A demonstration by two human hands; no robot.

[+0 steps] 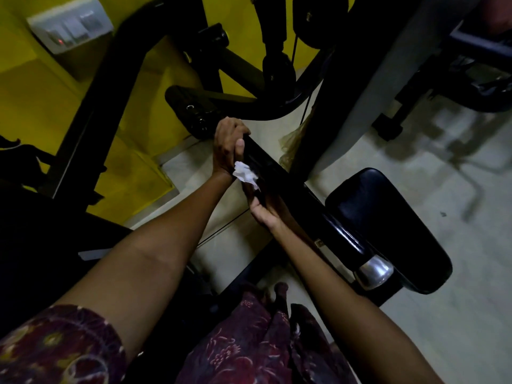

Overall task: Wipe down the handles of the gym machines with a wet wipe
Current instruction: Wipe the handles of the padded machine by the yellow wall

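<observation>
Here the handle [279, 173] is a long black bar whose axis runs diagonally, from the upper left at the machine [199, 112] down to the lower right, where it ends in a silver cap [374, 270]. The cap end points toward the lower right, just beside the black seat pad [388, 217].

The left hand [228, 145] grips the upper part of the handle, fingers curled over the bar and thumb laid along it. The right hand [261, 207] lies against the bar just below, pinching a crumpled white wipe [245, 174] at its fingertips. The wipe touches the handle between the two hands and sits just beside the left wrist.

Behind the machine stands a yellow wall [41, 92] with a white switch plate [69, 23]. The floor [415, 342] is pale. No container shows.
</observation>
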